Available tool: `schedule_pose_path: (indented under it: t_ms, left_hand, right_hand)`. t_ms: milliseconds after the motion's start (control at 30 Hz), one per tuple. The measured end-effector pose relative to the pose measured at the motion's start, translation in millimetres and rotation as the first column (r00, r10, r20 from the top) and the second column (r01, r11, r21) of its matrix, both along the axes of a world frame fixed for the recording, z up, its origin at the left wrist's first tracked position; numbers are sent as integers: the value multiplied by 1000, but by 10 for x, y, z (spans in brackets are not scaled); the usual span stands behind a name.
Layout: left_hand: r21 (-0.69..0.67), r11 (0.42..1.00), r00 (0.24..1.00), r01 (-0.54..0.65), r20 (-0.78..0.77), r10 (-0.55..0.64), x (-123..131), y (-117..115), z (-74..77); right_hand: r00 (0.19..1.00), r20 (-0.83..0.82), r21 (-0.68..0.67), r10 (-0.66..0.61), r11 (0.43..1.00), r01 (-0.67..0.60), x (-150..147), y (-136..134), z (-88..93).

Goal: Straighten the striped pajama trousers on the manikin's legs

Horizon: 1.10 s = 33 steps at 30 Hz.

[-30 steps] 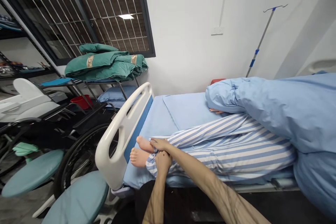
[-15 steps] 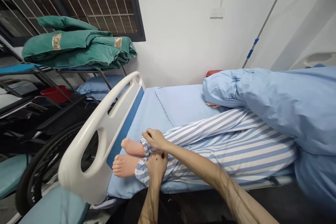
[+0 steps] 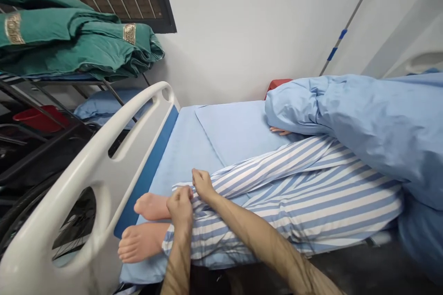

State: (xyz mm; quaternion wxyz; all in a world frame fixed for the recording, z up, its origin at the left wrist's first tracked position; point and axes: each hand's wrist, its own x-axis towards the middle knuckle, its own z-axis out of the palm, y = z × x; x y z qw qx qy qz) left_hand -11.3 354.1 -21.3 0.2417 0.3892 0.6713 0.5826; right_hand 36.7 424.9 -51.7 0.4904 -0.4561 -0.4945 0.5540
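Blue-and-white striped trousers [image 3: 294, 203] cover the legs of a figure lying on the bed, perhaps a manikin. Its two bare feet, the far foot [image 3: 152, 206] and the near foot [image 3: 141, 242], stick out of the cuffs. My left hand [image 3: 180, 205] is closed at the far trouser leg close to the ankle, pinching the cloth there. Just right of it, my right hand [image 3: 203, 184] is also closed, with its fingers at the upper edge of the same leg. The fingertips of both hands are partly hidden.
A white footboard [image 3: 83, 179] rises left of the feet. Blue bedding [image 3: 353, 110] covers the figure's upper part, with fingers showing below it. Behind are folded green quilts [image 3: 86, 46], a red basin [image 3: 41, 117], a drip stand [image 3: 342, 34] and part of a wheelchair.
My left hand has moved from the near trouser leg to the far one and now pinches at its cuff. My right hand stays by the far leg. The view has shifted closer and down.
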Motion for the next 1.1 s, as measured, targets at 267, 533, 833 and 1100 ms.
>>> schedule_pose_path:
  t_ms: [267,533,833,1100]
  left_hand:
    - [-141,990,943,-7,-332,-41,92,382,-308]
    - [-158,987,875,-38,-482,-43,119,332,-341]
    - [-215,977,824,-9,-554,-114,124,333,-393]
    - [-320,944,811,-77,-571,-127,194,316,-308]
  right_hand:
    - [980,-147,-121,-137,985,119,71,118,-16]
    - [994,-83,-46,-75,996,72,113,114,-29]
    - [999,-17,-9,-34,999,34,159,181,-125]
    - [999,-26,-2,-37,999,37,164,169,-131]
